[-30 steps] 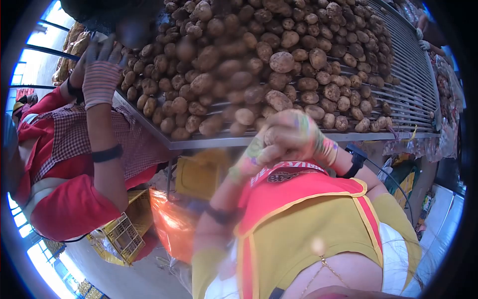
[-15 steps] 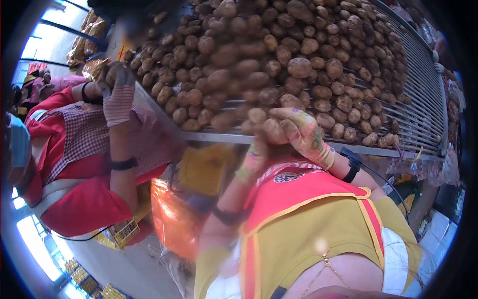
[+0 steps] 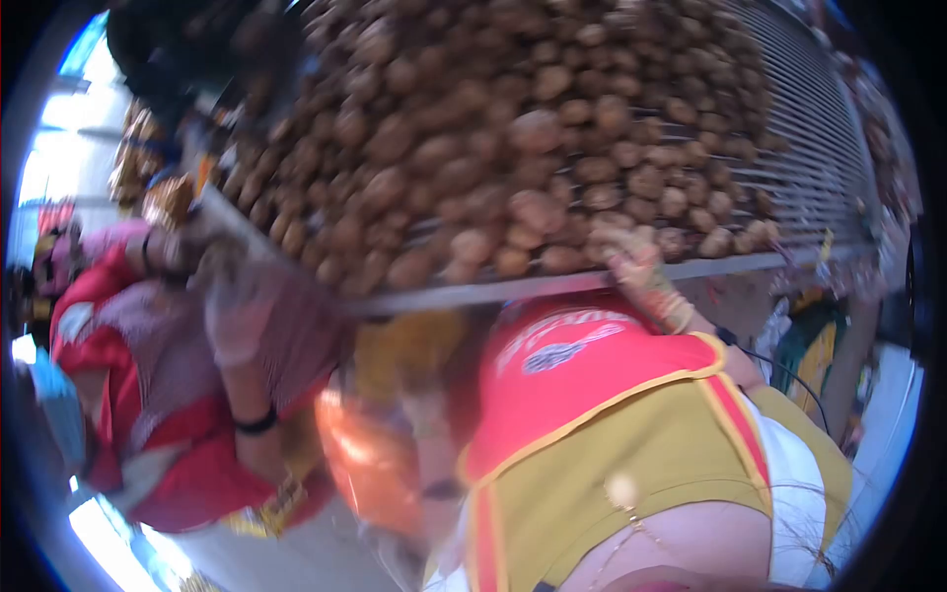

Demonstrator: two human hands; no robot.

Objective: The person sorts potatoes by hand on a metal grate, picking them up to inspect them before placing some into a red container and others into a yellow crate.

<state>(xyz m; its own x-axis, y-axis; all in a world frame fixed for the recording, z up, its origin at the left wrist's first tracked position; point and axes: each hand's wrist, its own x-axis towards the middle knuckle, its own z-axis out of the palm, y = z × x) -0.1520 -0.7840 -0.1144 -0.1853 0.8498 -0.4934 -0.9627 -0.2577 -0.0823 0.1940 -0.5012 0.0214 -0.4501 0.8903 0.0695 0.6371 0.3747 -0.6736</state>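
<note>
Brown potatoes (image 3: 538, 130) lie in a broad heap on a slatted metal rack (image 3: 804, 128). At the rack's near rail (image 3: 454, 296), my right hand (image 3: 631, 259), in a patterned glove, reaches over onto the nearest potatoes. Its fingers look bent, but blur hides whether they grip one. My left hand (image 3: 419, 407) is strongly smeared, low beside my red apron (image 3: 562, 345) and in front of a yellow item (image 3: 404, 345). What it holds, if anything, cannot be seen.
At the left, a co-worker in red (image 3: 187, 405) has gloved hands (image 3: 237, 306) near the rack's corner; what they hold is blurred. An orange bag (image 3: 365, 464) hangs between us. A dark shape (image 3: 197, 49) stands at the upper left. A cable (image 3: 789, 375) runs at the right.
My hands have parted from around the potatoes they held together. The left dropped down below the rail; the right shifted slightly right onto the rack's edge. The whole view has tilted and blurred.
</note>
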